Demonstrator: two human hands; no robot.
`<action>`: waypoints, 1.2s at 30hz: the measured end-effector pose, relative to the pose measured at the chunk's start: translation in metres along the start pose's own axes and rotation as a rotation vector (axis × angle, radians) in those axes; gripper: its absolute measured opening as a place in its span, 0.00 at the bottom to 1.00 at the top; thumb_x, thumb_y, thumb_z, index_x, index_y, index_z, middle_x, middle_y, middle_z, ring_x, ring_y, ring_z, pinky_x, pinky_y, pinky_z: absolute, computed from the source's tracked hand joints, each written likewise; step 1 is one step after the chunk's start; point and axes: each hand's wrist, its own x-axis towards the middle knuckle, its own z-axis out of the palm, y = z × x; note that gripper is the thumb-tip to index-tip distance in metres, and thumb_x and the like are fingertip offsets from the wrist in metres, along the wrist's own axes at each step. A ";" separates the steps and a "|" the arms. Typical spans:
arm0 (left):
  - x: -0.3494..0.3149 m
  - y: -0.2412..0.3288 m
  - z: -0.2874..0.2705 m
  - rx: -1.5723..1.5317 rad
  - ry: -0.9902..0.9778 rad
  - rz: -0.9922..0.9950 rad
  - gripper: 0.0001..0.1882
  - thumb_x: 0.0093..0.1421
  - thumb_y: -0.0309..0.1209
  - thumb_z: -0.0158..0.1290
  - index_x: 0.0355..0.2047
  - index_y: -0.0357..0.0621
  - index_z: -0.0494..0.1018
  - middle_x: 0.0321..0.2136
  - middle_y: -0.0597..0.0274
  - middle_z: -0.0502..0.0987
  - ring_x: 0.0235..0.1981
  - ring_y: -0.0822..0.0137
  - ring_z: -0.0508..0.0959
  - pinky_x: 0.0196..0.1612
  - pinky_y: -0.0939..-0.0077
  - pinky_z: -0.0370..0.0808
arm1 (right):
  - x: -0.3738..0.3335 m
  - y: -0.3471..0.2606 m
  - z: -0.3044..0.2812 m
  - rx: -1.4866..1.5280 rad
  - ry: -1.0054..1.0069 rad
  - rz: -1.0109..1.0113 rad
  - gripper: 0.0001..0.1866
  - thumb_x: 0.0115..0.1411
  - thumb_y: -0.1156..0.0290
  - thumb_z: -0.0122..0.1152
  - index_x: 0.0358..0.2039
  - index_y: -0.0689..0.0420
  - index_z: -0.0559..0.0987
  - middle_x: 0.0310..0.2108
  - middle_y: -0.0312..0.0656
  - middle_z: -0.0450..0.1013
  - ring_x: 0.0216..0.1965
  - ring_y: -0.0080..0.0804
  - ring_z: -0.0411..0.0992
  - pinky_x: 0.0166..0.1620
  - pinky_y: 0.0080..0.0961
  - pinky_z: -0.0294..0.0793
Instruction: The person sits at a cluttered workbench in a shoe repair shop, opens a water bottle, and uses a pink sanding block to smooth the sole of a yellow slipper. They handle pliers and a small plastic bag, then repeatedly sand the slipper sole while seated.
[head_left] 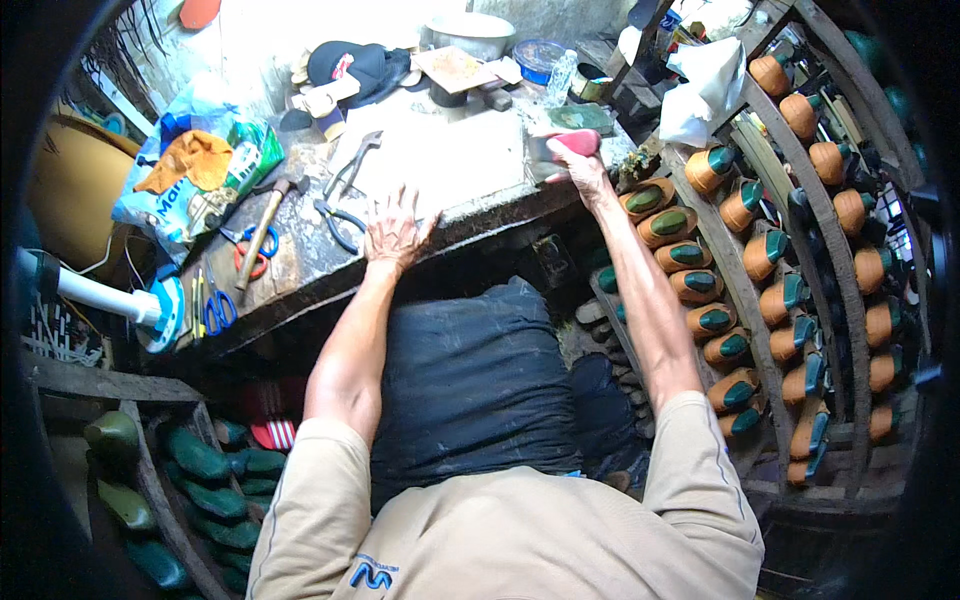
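Note:
My left hand (398,238) lies palm down with fingers spread at the front edge of a bright white board (450,155) on the workbench. Nothing is in it. Close by its fingers are a pair of pliers (341,224) with dark handles and long metal pincers (355,165). At the board's right end, my right hand (580,172) is closed round a pinkish-red rounded object (577,142). Motion blur and the fingers keep its kind from showing. Just behind it rests a flat green block (582,117).
On the bench's left lie a hammer (262,232), blue-handled scissors (219,312) and a plastic bag (180,205). A dark cap (350,68), a white basin (470,35) and a clear bottle (562,75) stand behind. Wooden racks (745,270) of brown-and-green shoe forms flank the right side.

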 end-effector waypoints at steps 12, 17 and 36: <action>-0.001 -0.002 0.010 0.054 0.009 0.012 0.39 0.74 0.62 0.50 0.71 0.45 0.74 0.72 0.47 0.72 0.73 0.47 0.70 0.78 0.41 0.57 | -0.041 0.075 0.018 0.589 0.789 0.244 0.09 0.64 0.62 0.72 0.44 0.45 0.90 0.43 0.33 0.83 0.34 0.28 0.81 0.25 0.20 0.78; -0.001 -0.003 0.010 0.063 -0.004 0.003 0.39 0.74 0.62 0.50 0.70 0.45 0.74 0.72 0.48 0.72 0.72 0.48 0.71 0.78 0.42 0.58 | -0.037 0.068 0.020 0.478 0.944 0.067 0.13 0.66 0.61 0.72 0.45 0.53 0.89 0.38 0.36 0.83 0.27 0.31 0.82 0.19 0.23 0.76; -0.001 -0.003 0.012 0.070 0.035 0.017 0.37 0.74 0.62 0.51 0.69 0.46 0.75 0.70 0.48 0.73 0.70 0.48 0.73 0.76 0.42 0.60 | -0.009 0.024 -0.010 -0.716 0.309 -0.423 0.12 0.72 0.63 0.67 0.50 0.54 0.86 0.36 0.46 0.87 0.37 0.48 0.86 0.40 0.43 0.81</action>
